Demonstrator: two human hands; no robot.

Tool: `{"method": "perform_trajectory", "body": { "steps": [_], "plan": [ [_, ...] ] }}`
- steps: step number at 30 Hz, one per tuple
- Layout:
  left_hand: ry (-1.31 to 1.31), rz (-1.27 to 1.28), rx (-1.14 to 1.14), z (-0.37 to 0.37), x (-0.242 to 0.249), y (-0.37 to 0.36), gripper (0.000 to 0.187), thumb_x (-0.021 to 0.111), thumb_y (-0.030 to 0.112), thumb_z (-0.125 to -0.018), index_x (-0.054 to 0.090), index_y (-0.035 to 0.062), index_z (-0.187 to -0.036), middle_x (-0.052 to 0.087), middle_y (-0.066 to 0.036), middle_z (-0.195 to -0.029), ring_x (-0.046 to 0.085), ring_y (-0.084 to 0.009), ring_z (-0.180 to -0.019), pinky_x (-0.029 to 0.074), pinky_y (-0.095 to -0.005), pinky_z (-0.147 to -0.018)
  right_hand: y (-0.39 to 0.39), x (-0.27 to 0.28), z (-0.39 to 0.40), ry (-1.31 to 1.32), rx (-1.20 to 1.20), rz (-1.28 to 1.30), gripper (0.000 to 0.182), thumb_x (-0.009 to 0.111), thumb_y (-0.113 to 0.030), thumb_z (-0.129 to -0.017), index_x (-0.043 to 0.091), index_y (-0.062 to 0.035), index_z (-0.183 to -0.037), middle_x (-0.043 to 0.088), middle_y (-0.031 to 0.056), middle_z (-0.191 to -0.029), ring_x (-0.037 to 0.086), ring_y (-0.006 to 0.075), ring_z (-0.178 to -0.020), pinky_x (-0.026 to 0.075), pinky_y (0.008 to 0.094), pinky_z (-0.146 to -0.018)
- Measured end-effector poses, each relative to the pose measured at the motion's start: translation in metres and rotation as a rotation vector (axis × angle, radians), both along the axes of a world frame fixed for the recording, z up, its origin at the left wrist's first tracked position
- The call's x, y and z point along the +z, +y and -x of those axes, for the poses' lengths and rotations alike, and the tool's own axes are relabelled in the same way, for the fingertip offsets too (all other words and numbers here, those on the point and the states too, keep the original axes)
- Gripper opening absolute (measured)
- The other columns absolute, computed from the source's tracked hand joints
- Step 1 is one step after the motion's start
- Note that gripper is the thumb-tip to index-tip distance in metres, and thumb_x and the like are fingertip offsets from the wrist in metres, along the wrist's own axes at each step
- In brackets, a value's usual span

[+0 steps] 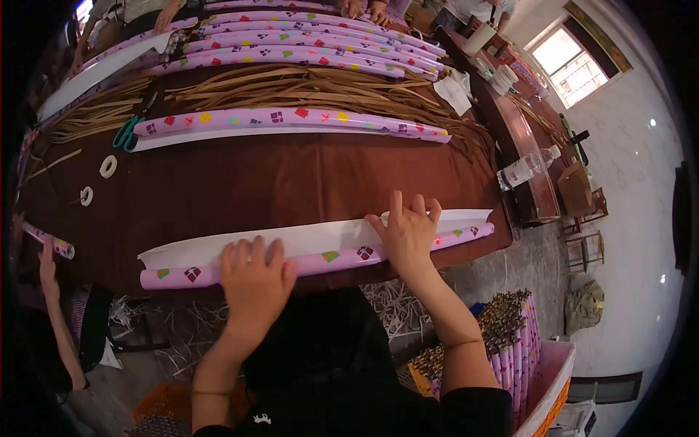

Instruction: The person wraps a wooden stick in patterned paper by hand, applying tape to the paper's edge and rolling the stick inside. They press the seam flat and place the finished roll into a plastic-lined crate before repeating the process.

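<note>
A pink sheet of wrapping paper (331, 261) with a gift-box print lies partly rolled along the table's near edge, its white inner side (306, 238) facing up behind the roll. My left hand (255, 280) rests on the roll left of its middle, fingers stretched forward over the paper. Farther right, my right hand (409, 233) presses on the same sheet with its fingers spread. Neither palm's underside shows. Beyond them, across the brown cloth, lies another partly rolled pink sheet (291, 120).
Behind are brown paper strips (291, 87) and several pink rolls (291, 57). Teal scissors (125, 133) and a tape roll (108, 167) lie left. A water bottle (528, 167) lies right. Finished rolls (517, 349) stand in a crate below. Other people's hands (47, 269) show left and at the back.
</note>
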State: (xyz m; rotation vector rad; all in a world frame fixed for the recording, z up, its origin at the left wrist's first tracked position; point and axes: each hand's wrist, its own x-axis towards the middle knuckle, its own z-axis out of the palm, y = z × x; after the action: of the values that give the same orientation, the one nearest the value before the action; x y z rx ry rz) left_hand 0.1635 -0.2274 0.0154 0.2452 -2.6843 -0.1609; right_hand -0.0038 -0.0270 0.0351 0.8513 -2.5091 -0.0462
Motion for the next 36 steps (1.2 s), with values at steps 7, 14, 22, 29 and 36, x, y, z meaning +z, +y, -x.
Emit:
{"method": "perform_trajectory", "body": {
  "steps": [7,14,22,29,36],
  "plan": [
    [0.17,-0.166,-0.297,0.07,-0.009,0.09,0.028,0.064,0.025,-0.08,0.068,0.0007,-0.094,0.063,-0.011,-0.104,0.057,-0.0273,-0.098,0.046,-0.041,-0.087,0.003,-0.004,0.001,0.055,0.009,0.007,0.052,0.075,-0.042,-0.076,0.057,-0.0036,-0.106,0.062,0.0063,-0.06,0.057,0.0261,-0.085,0.033,0.0465,-0.095],
    [0.112,-0.105,-0.2,0.075,-0.014,0.095,0.034,0.063,0.023,-0.082,0.066,-0.0018,-0.105,0.06,-0.009,-0.113,0.057,-0.0283,-0.102,0.047,-0.0419,-0.09,0.028,0.015,0.015,-0.019,0.243,0.177,0.043,0.08,-0.04,-0.074,0.061,-0.0085,-0.097,0.057,0.0049,-0.064,0.057,0.0256,-0.084,0.032,0.0491,-0.102],
    [0.061,-0.121,-0.209,0.074,-0.008,0.095,0.04,0.062,0.024,-0.083,0.063,-0.0045,-0.111,0.059,-0.01,-0.117,0.055,-0.0292,-0.103,0.047,-0.0423,-0.091,0.16,0.042,0.053,-0.425,0.002,0.428,0.051,0.084,-0.037,-0.07,0.061,-0.0082,-0.105,0.058,0.0013,-0.074,0.056,0.021,-0.086,0.029,0.0416,-0.102],
    [0.07,-0.077,-0.204,0.074,-0.013,0.095,0.043,0.062,0.025,-0.084,0.062,-0.0057,-0.114,0.059,-0.011,-0.119,0.054,-0.0302,-0.104,0.046,-0.0426,-0.092,0.186,0.01,0.08,-0.173,-0.168,0.315,0.06,0.085,-0.041,-0.067,0.061,-0.0058,-0.11,0.059,0.0054,-0.081,0.055,0.0251,-0.092,0.029,0.0446,-0.103],
    [0.043,-0.077,-0.202,0.074,-0.011,0.096,0.043,0.061,0.024,-0.084,0.063,-0.0057,-0.115,0.06,-0.011,-0.118,0.054,-0.031,-0.106,0.046,-0.0431,-0.093,0.165,0.005,0.079,-0.036,-0.162,0.204,0.055,0.083,-0.04,-0.069,0.059,-0.0063,-0.106,0.062,0.0077,-0.078,0.055,0.0276,-0.094,0.029,0.0467,-0.101]
  ]
}}
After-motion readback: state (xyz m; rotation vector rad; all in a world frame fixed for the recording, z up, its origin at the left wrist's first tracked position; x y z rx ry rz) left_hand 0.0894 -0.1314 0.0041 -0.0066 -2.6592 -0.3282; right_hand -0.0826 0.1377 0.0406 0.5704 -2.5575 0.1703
